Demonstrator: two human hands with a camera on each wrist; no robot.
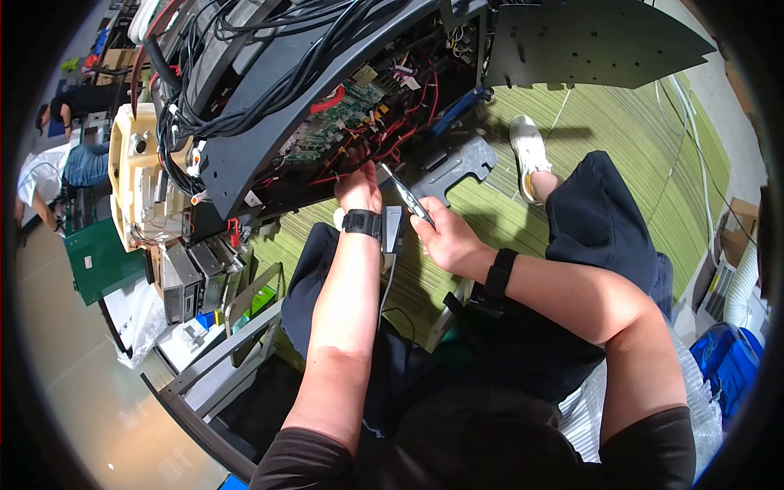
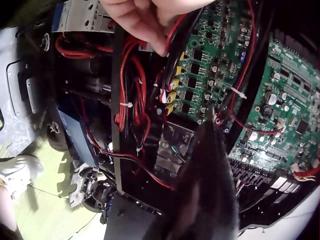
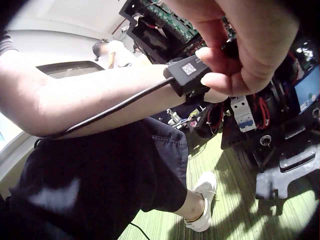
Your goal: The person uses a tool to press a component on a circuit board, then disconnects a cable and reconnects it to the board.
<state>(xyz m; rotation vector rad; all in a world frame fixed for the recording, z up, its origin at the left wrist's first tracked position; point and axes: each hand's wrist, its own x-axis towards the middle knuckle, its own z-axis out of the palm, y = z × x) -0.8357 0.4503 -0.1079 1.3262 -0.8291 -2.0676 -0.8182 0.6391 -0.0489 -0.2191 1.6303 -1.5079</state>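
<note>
In the left wrist view my left hand [image 2: 142,20] reaches in from the top, fingers curled at a bundle of red and black wires [image 2: 176,31] and pinching it. Beside the bundle lies a green circuit board [image 2: 207,65] with yellow connectors along its edge. My right hand [image 1: 447,237] grips a slim, pointed silver-and-dark tool [image 1: 406,197], its tip directed at the open machine housing [image 1: 269,122]. That tool also looms as a dark, blurred taper [image 2: 205,185] near the wires. From the right wrist, my right fingers [image 3: 232,75] are curled, and the tool is mostly hidden.
A second green board [image 2: 280,100] sits farther right in the housing. Below it, a grey metal bracket [image 1: 457,167] lies near the white shoe [image 1: 529,155]. Thick black cables [image 1: 278,106] run over the housing. Metal boxes [image 1: 184,282] stand at left, with another person [image 1: 49,180] behind.
</note>
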